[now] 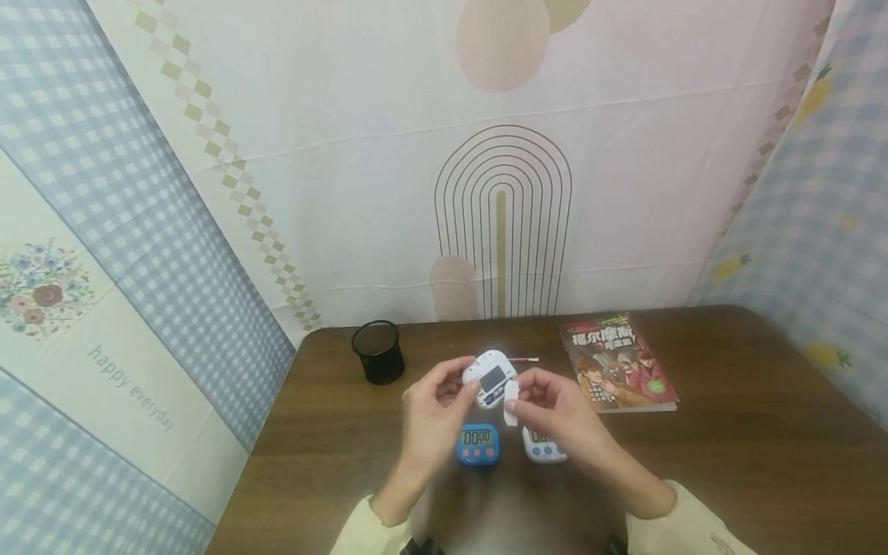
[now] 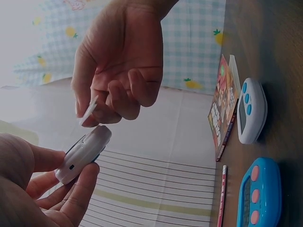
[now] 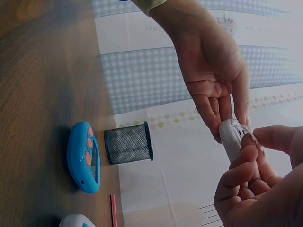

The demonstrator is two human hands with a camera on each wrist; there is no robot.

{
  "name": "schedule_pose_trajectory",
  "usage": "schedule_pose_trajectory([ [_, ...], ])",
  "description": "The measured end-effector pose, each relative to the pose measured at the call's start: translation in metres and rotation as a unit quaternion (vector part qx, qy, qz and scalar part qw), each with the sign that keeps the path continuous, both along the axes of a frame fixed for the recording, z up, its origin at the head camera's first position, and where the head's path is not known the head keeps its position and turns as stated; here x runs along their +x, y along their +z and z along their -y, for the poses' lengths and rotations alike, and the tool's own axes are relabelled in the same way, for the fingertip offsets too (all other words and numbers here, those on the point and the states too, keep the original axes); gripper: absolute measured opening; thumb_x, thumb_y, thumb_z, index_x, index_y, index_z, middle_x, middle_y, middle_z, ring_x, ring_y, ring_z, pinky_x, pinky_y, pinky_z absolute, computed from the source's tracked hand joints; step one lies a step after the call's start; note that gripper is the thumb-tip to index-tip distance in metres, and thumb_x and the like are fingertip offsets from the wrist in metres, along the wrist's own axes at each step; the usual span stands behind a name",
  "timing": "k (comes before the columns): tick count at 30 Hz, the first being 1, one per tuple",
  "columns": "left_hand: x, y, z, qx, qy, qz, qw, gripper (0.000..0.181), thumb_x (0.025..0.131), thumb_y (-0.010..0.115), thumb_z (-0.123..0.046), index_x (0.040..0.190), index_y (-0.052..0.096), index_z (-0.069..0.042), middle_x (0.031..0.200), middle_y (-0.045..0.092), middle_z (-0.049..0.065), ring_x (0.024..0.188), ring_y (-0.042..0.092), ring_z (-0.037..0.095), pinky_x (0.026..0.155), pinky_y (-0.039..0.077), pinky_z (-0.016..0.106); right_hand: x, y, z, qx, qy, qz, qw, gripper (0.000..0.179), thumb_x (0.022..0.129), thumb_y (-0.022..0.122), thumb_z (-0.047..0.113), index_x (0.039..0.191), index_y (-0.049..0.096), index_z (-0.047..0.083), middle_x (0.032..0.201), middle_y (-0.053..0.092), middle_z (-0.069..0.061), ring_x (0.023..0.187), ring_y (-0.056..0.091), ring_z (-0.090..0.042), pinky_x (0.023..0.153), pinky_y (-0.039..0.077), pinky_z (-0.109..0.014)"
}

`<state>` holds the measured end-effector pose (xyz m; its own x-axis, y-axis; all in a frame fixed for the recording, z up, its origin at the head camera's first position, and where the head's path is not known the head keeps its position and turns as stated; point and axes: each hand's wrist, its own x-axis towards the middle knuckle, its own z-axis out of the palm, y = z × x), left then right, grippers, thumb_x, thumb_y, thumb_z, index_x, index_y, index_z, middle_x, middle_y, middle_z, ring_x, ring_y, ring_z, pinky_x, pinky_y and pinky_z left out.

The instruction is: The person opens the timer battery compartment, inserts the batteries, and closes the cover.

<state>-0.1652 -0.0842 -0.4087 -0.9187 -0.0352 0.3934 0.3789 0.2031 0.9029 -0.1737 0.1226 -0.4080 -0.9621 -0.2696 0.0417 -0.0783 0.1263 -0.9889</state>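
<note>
My left hand (image 1: 432,412) grips a white digital timer (image 1: 488,359) by its edge, above the table, with its back turned towards me. A battery (image 1: 495,398) shows in the uncovered compartment at the timer's lower side. Between thumb and fingers, my right hand (image 1: 565,408) pinches a small white battery cover (image 1: 511,412). In the left wrist view the cover (image 2: 89,109) is apart from the timer (image 2: 85,153), just above it. Below the hands, a blue timer (image 1: 477,447) and a second white timer (image 1: 543,449) lie on the table, the latter partly hidden by my right hand.
At the back left of the brown table (image 1: 312,447) stands a black mesh pen holder (image 1: 380,358). A comic-style book (image 1: 624,366) lies at the back right. Behind the held timer is a thin red pencil (image 1: 525,360). Patterned cloth (image 1: 347,193) hangs behind the table.
</note>
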Motion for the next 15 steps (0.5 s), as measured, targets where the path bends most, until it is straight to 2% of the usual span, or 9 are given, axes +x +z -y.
schedule_pose_trajectory([
  [4, 0.0007, 0.0009, 0.0001, -0.001, 0.001, 0.003, 1.0, 0.028, 0.096, 0.078, -0.006, 0.123, 0.076, -0.012, 0.113, 0.078, 0.009, 0.088, 0.076, 0.019, 0.078, 0.065, 0.024, 0.0014, 0.0002, 0.0002, 0.02, 0.006, -0.024, 0.9995, 0.02, 0.093, 0.078, 0.012, 0.103, 0.069, -0.003, 0.092, 0.074, -0.012, 0.081, 0.07, -0.018, 0.071, 0.058, -0.028],
  [8, 0.0009, 0.0017, 0.0001, 0.001, 0.001, 0.006, 1.0, 0.028, 0.096, 0.077, -0.005, 0.123, 0.076, -0.012, 0.112, 0.078, 0.009, 0.088, 0.076, 0.019, 0.078, 0.065, 0.024, 0.0022, 0.0003, 0.0001, 0.029, 0.017, -0.032, 0.9989, 0.018, 0.097, 0.075, 0.016, 0.104, 0.071, -0.001, 0.088, 0.07, -0.013, 0.074, 0.063, -0.017, 0.064, 0.053, -0.026],
  [12, 0.0008, 0.0023, 0.0001, 0.001, 0.003, 0.008, 1.0, 0.028, 0.095, 0.078, -0.005, 0.122, 0.076, -0.011, 0.112, 0.078, 0.01, 0.087, 0.076, 0.019, 0.078, 0.065, 0.024, 0.0014, -0.0012, -0.0004, 0.007, 0.047, -0.027, 0.9985, 0.02, 0.104, 0.069, 0.019, 0.107, 0.066, -0.001, 0.084, 0.064, -0.014, 0.063, 0.059, -0.014, 0.054, 0.052, -0.026],
  [15, 0.0, 0.0028, 0.0005, -0.001, 0.006, 0.003, 1.0, 0.028, 0.095, 0.078, -0.005, 0.123, 0.076, -0.011, 0.113, 0.078, 0.01, 0.088, 0.076, 0.019, 0.078, 0.065, 0.025, 0.0002, -0.0031, -0.0014, -0.029, 0.078, -0.017, 0.9964, 0.023, 0.108, 0.063, 0.02, 0.11, 0.06, -0.002, 0.088, 0.07, -0.019, 0.058, 0.064, -0.016, 0.049, 0.055, -0.028],
])
